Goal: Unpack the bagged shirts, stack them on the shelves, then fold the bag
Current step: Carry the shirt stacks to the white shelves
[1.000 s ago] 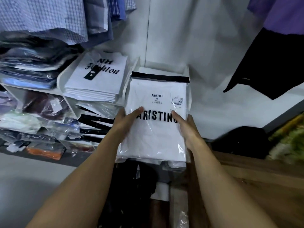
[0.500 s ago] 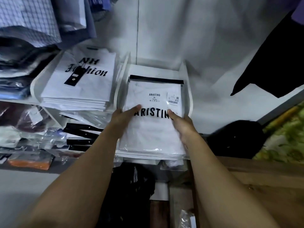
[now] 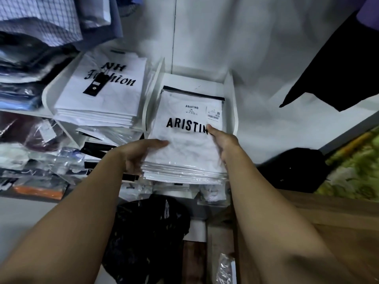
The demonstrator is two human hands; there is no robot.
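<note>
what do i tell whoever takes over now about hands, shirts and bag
Left hand grips the left edge of the Aristino shirt stack; right hand grips its right edge.
The stack lies in the right shelf compartment, front end overhanging.
Black bag lies crumpled below, unfolded.
Left: push the stack in, check the bag for shirts, fold it.

Shirt stack: white cloth in glossy clear plastic wrap. Shelf: smooth white, matt. Bag: black crinkly plastic. Counter: wood grain, matt.
</note>
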